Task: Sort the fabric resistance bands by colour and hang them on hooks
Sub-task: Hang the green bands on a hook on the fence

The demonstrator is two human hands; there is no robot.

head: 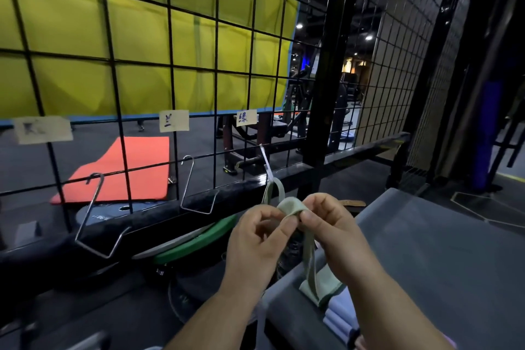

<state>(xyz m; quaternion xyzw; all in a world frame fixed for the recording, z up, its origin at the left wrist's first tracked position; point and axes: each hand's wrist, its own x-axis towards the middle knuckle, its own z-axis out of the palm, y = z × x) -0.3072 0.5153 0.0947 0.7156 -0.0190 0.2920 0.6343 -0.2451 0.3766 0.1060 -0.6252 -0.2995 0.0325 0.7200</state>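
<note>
Head view: left hand [255, 239] and right hand [335, 224], fingers curled, both pinching the top fold of one pale green band [308, 258], which hangs between them; a second green band [274, 192] just beyond, hung on the rightmost hook [265, 160] of three; three paper labels [174, 121] above.
</note>
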